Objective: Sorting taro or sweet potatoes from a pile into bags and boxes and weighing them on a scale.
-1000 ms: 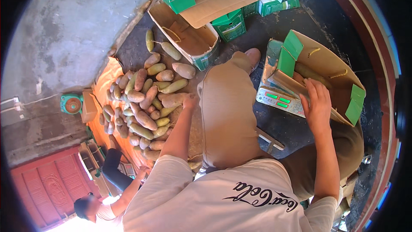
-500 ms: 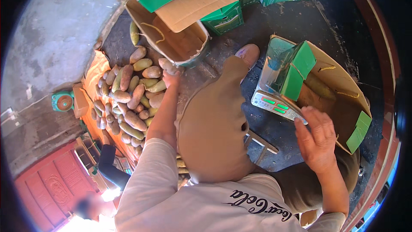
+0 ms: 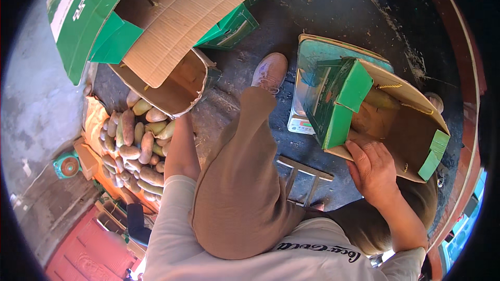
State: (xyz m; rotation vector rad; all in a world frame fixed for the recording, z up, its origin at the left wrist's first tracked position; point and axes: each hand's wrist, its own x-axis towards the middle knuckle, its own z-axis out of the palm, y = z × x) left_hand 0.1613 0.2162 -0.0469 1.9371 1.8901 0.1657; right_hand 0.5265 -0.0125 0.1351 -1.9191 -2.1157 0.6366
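My right hand grips the near edge of an open green cardboard carton, fingers over the rim. The carton leans beside a digital weighing scale and covers most of its display. A greenish tuber lies inside the carton. My left forearm reaches up to a second open carton; its near wall hides the hand and anything in it. Close to that forearm is a pile of long, reddish and yellow-green tubers, like large sweet potatoes.
A large green-and-white carton with a brown flap overhangs the upper left. More green cartons stand beyond. My shoe is between the second carton and the scale. A metal frame lies near my leg.
My right hand has moved from the air onto the carton's edge, and the carton has shifted over the scale's display. My left hand, earlier holding a tuber, is now hidden. The view has turned.
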